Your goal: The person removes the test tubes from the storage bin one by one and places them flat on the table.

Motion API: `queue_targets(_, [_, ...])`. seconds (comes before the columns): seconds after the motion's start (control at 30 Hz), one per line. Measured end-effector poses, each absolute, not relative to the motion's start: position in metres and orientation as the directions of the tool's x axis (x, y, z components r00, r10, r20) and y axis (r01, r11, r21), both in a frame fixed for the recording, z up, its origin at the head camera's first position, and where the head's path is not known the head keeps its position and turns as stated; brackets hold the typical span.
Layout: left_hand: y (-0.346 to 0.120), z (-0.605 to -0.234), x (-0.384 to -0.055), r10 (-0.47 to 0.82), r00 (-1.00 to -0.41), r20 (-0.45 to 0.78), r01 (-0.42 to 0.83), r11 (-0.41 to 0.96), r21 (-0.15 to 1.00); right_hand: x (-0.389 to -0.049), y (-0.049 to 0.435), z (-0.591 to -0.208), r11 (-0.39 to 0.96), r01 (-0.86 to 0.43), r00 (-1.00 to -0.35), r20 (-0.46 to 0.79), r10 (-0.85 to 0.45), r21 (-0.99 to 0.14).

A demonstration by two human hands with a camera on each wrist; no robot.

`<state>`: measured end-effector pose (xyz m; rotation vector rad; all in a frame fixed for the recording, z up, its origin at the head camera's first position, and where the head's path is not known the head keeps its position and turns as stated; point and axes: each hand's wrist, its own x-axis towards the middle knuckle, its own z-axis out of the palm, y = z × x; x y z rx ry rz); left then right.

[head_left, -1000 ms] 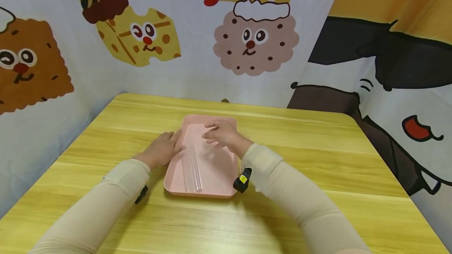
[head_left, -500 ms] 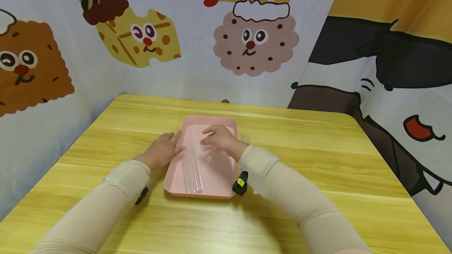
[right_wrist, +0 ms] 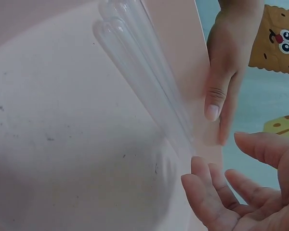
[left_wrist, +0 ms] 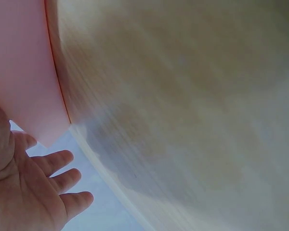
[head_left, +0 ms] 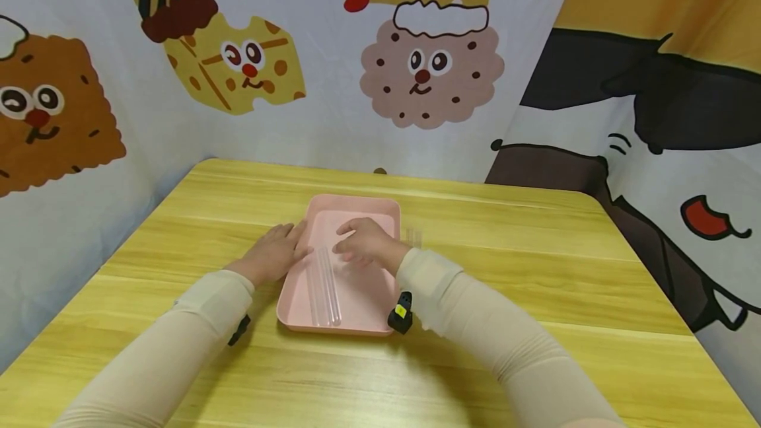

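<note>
"Where are the clear tubes (head_left: 330, 289) laid?"

"Side by side in the left half of the pink tray (head_left: 365, 312), which is set on the desk (head_left: 523, 249)."

"How is the tray touched?"

"Its left edge is touched by the left hand (head_left: 270, 255), with fingers extended. The right hand (head_left: 367, 241) is held above the tray, near the tubes' far ends, fingers parted and loosely bent."

Open to entry across the near side of the tray (head_left: 370, 306), then down onto bare floor right of the tubes (head_left: 329, 288). Blocked at left by the left fingers (head_left: 295, 234), around the tubes' far ends by the right fingers (head_left: 352, 224), and at right by the sleeve (head_left: 475, 314) and wrist camera (head_left: 400, 316).
</note>
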<state>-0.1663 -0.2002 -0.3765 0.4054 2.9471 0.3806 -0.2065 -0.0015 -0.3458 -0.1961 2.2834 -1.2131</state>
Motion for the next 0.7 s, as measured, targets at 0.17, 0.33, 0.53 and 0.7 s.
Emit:
queue_targets(0.17, [-0.2007,-0.3769,-0.1668,0.284,-0.953,-0.105,0.248,0.931,0.269,-0.2054,-0.0044,-0.3485,0.601,0.137,-0.833,-0.420,-0.361,-0.787])
queue_targets(0.33, [-0.2006,-0.3764,-0.1662,0.285,-0.953,-0.106,0.247,0.929,0.276,-0.2040,-0.0072,-0.3525,0.627,0.138,-0.825,-0.440,-0.355,-0.766])
queue_targets(0.53, [-0.2014,-0.3762,-0.1651,0.288,-0.954,-0.088,0.254,0.927,0.275,-0.2028,-0.0093,-0.3546,0.640,0.126,-0.819,-0.444,-0.365,-0.758])
queue_targets(0.7, [-0.2027,-0.3770,-0.1641,0.291,-0.954,-0.068,0.263,0.926,0.272,-0.2016,-0.0117,-0.3555,0.657,0.120,-0.811,-0.455,-0.367,-0.744])
